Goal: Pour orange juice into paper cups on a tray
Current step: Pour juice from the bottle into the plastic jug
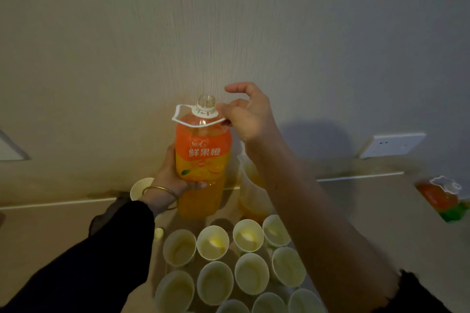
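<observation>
Pale wall and a beige table frame the scene as we hold an uncapped bottle of orange juice upright above rows of paper cups. Our left hand wraps its fingers round the lower body of the bottle. Our right hand is at the neck, one lower finger curled round the white carry handle, the index finger lifted and loosely bent above it.

The bottle stands behind the cups, its open mouth pointing up and away from them, and it looks nearly full. The nearest cups hold a little juice at most; the tray under them is hard to make out.

As we judge it, the pour is about to start. It would go best with the left hand bearing the weight from below, the right steadying and tipping at the handle, and the mouth brought low over one cup before any tilt. A heavy bottle gushes, so we should tip it slowly.
</observation>
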{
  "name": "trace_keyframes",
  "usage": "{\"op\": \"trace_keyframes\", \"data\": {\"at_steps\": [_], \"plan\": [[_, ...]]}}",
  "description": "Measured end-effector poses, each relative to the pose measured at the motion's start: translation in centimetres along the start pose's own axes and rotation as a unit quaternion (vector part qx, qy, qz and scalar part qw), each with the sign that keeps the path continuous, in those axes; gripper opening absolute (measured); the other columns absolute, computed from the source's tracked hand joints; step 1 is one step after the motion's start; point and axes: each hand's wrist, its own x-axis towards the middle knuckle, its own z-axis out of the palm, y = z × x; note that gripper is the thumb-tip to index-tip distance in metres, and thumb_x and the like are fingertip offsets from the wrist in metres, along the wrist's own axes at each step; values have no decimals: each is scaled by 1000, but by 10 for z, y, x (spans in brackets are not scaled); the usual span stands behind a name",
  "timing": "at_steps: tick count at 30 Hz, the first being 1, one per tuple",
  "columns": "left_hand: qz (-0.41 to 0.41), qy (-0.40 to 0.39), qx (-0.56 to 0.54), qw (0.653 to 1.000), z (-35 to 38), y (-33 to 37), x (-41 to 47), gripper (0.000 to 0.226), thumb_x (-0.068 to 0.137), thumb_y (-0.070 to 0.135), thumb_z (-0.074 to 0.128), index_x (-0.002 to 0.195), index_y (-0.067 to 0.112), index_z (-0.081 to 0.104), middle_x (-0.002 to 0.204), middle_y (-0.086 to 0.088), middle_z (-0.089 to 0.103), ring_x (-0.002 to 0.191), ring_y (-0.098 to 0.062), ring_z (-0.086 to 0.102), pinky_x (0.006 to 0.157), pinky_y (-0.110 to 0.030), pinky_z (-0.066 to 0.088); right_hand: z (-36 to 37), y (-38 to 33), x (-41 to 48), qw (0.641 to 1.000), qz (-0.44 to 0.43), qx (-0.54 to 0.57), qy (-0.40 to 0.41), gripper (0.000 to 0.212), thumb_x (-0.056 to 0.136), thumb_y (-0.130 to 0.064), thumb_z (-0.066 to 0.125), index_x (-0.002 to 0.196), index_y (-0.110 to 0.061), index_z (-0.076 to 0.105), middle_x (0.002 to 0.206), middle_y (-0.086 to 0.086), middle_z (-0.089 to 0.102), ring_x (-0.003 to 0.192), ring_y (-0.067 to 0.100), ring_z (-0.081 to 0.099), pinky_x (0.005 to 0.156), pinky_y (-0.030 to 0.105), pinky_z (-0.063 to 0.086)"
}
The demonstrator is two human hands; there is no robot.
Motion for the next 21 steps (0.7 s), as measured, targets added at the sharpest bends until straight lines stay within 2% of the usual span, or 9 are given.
{"op": "trace_keyframes", "data": {"at_steps": [3, 5, 7, 9, 14, 16, 18, 21], "plan": [[2, 12, 18, 1000, 6, -17, 6, 108, 48, -1, 89, 135, 20, 30, 111, 8, 51, 106, -16, 50, 88, -32, 43, 4, 17, 4, 999, -19, -45, 0, 27, 88, -3, 62, 106, -18, 50, 75, 7, 63, 71, 21, 65, 68, 34, 55], [-7, 10, 17, 1000, 11, -28, 10, 106, 50, -6, 86, 135, 18, 29, 108, 11, 52, 107, -16, 49, 85, -26, 42, 5, 27, 6, 997, -26, -69, 2, 26, 88, -4, 62, 106, -19, 51, 75, 6, 64, 79, 27, 67, 75, 40, 55], [-26, 11, 22, 999, 13, -39, 11, 106, 50, -6, 87, 137, 16, 29, 105, 15, 53, 106, -17, 51, 84, -26, 44, 7, 35, 8, 996, -24, -81, -2, 24, 89, -5, 61, 106, -20, 52, 74, 3, 64, 82, 27, 68, 77, 42, 55], [-42, 7, 28, 999, 13, -52, 12, 107, 50, -2, 88, 137, 18, 29, 106, 13, 55, 106, -19, 53, 87, -33, 45, 10, 42, 10, 996, -18, -90, -10, 23, 89, -6, 61, 105, -20, 54, 75, 3, 64, 83, 26, 68, 79, 43, 55], [-79, 5, 34, 996, 14, -66, 13, 102, 54, -2, 87, 137, 19, 30, 103, 11, 57, 104, -19, 53, 83, -33, 44, 16, 56, 14, 995, 6, -103, -9, 22, 88, -9, 63, 99, -26, 55, 74, -5, 62, 95, 13, 65, 89, 43, 54], [-92, 8, 39, 995, 14, -69, 14, 99, 56, -4, 85, 137, 16, 31, 102, 9, 57, 104, -20, 53, 83, -33, 43, 18, 61, 14, 993, 0, -116, -14, 23, 88, -10, 63, 97, -29, 54, 75, 6, 67, 94, 15, 66, 89, 42, 53], [-102, 13, 49, 993, 13, -73, 17, 96, 56, -4, 85, 136, 12, 34, 109, -1, 59, 106, -23, 53, 86, -35, 45, 20, 65, 14, 991, -17, -134, -17, 24, 88, -9, 62, 97, -29, 54, 78, 14, 67, 88, 18, 66, 86, 41, 54], [-112, 27, 67, 991, 15, -72, 20, 88, 58, -5, 84, 133, 5, 39, 113, -9, 59, 102, -21, 53, 74, -23, 47, 22, 69, 15, 986, -45, -159, -29, 22, 89, -8, 61, 102, -26, 56, 70, 9, 63, 81, 22, 65, 78, 32, 53]]}}
